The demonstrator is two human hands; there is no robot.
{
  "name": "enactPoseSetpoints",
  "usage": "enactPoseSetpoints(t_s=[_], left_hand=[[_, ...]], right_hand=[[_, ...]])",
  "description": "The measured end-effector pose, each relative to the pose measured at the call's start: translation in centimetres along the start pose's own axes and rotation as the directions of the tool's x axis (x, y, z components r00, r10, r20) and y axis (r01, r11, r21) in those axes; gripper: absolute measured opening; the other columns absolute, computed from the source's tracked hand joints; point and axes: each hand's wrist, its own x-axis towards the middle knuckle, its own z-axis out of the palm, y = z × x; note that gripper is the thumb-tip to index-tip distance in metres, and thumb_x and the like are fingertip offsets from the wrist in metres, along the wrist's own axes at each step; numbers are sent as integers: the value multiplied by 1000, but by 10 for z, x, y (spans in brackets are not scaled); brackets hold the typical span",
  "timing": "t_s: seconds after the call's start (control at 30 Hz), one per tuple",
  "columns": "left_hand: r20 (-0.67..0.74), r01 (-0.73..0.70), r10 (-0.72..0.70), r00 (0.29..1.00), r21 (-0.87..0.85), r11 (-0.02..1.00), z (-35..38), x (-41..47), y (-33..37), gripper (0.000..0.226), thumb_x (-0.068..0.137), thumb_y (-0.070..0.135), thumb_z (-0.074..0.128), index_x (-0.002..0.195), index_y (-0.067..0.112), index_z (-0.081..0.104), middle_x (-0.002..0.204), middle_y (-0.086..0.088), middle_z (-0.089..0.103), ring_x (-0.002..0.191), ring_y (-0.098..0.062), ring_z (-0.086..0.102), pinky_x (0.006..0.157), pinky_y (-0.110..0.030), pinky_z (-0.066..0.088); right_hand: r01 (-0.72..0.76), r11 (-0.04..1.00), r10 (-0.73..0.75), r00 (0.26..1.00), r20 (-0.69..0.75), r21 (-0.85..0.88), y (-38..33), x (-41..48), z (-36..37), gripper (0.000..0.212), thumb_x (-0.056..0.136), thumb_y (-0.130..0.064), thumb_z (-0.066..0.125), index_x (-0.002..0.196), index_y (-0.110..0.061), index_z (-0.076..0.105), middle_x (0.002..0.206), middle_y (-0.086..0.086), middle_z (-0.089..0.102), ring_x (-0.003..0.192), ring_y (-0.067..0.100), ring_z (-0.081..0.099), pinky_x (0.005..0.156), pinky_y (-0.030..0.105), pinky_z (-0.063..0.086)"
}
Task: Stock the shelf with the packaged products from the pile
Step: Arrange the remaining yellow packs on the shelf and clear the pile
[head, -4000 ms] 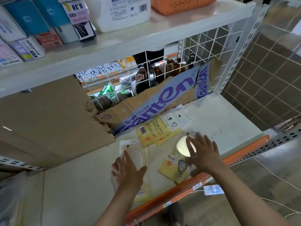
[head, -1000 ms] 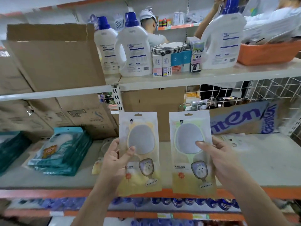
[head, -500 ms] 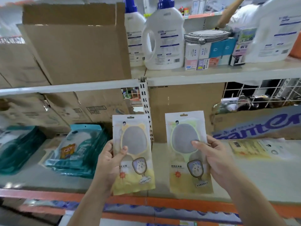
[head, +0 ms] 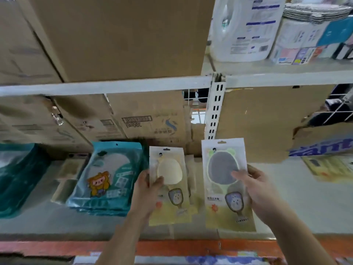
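Both our hands are up in front of the shelf in the head view, each gripping one packet. Our left hand [head: 145, 192] curls its thumb over the front of a pale yellow flat plastic packet [head: 172, 175] showing a cream oval hand mirror. Our right hand [head: 261, 192] pinches a matching yellow packet [head: 219, 169], its oval grey with a light green rim. Both packets are upright, side by side and slightly apart, above the grey shelf board [head: 305, 203] near its orange front edge [head: 172, 247]. Each has a hang hole at the top and a small cartoon mirror printed low down.

We see a stack of teal glossy packets with a cartoon figure [head: 110, 178] lying just left of our left hand. More yellow packets [head: 332, 169] lie at the board's right edge, below a torn cardboard sheet with blue lettering [head: 321, 146]. Brown cardboard cartons [head: 149, 119] stand along the back; we cannot tell what is in them. On the white upper shelf [head: 114, 87] sit a large brown carton [head: 124, 35] and a white plastic jug [head: 244, 29].
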Motion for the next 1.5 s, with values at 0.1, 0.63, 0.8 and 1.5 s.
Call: enactPoseSetpoints(t_s=[0.1, 0.63, 0.8, 1.5], left_hand=[[0, 68, -68, 998, -5, 998, 12, 13, -7, 32, 97, 21, 65, 126, 23, 52, 115, -7, 64, 90, -26, 64, 45, -21, 48], [-62, 152, -142, 988, 205, 967, 62, 70, -46, 34, 96, 23, 66, 127, 25, 54, 115, -5, 64, 101, -26, 64, 88, -51, 58], [-86, 83, -55, 995, 371, 925, 66, 76, -48, 29, 93, 26, 69, 120, 24, 58, 114, -5, 58, 103, -25, 59, 87, -42, 54], [-110, 77, -14, 994, 590, 804, 79, 68, -58, 45, 102, 30, 54, 146, 20, 46, 144, -11, 40, 134, -28, 36, 111, -37, 27]], right_hand=[[18, 998, -20, 999, -32, -66, 3, 10, 1, 18, 93, -10, 69, 108, -17, 74, 93, 8, 78, 64, 11, 72, 55, 27, 57], [-203, 953, 198, 979, -42, -226, 27, 44, -6, 18, 96, -12, 60, 102, -16, 77, 96, 10, 78, 91, 34, 75, 89, 62, 57], [-232, 950, 229, 973, -38, -211, 26, 50, -5, 17, 95, -12, 62, 101, -15, 77, 98, 13, 78, 92, 37, 75, 89, 66, 55], [-221, 959, 222, 975, -14, -177, 23, 47, -12, 17, 97, -15, 61, 105, -15, 76, 100, 18, 76, 93, 41, 74, 87, 69, 54]])
